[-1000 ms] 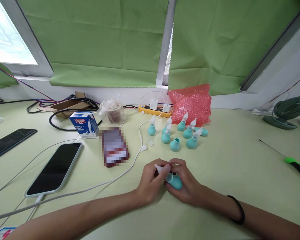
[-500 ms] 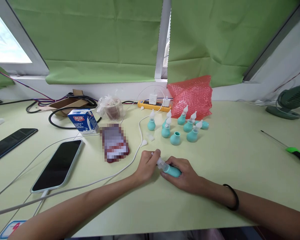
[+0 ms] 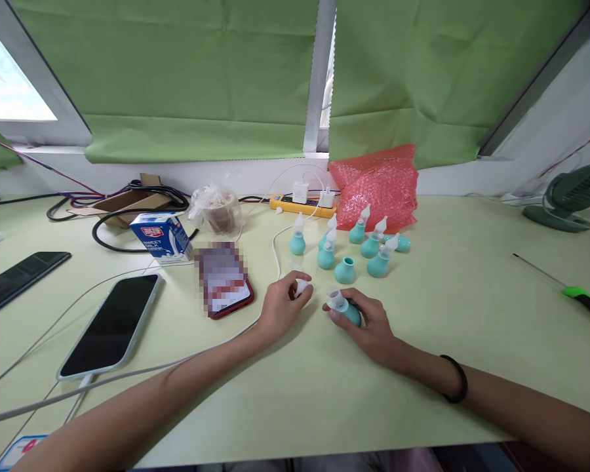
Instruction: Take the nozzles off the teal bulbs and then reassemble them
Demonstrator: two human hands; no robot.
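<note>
My right hand [image 3: 366, 322] is wrapped round a teal rubber bulb [image 3: 350, 313] with a clear collar [image 3: 335, 301] at its mouth, resting on the pale green table [image 3: 472, 308]. My left hand [image 3: 281, 305] pinches a small white tip [image 3: 301, 286], held a little apart from the bulb. Just beyond my hands stands a cluster of several teal bulbs with white tips [image 3: 373, 244] and one open teal bulb without a tip [image 3: 345, 270].
A pink bubble-wrap bag [image 3: 378, 187] and a yellow power strip [image 3: 299, 204] lie behind the cluster. To the left are a red phone [image 3: 223, 282], a milk carton [image 3: 162, 237], a charging phone [image 3: 112, 324] with white cables and a black phone [image 3: 17, 278]. A green screwdriver [image 3: 577, 298] lies right.
My left hand has pulled the white tip off the bulb and drawn it away to the left and back. My right hand has moved slightly forward with the bulb.
</note>
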